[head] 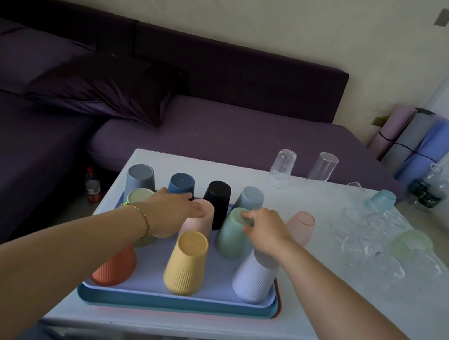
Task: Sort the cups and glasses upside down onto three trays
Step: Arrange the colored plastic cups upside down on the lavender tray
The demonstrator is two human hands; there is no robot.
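1. Purple bed point(224, 128) lies beyond the white table point(304, 288), which carries the stacked trays point(175, 308), with a lavender tray point(168, 297) on top.
2. Coloured cups stand upside down in rows on the lavender tray, with a yellow cup point(186, 263) nearest.
3. Left hand point(172, 214) lies over the upturned base of the pink cup point(199, 221), mid-tray; whether it grips cannot be told.
4. Right hand point(265, 230), apart from the left, curls its fingers round the green cup point(232, 234) just to the right.
5. Clear glasses point(367, 242) crowd the table's right side.
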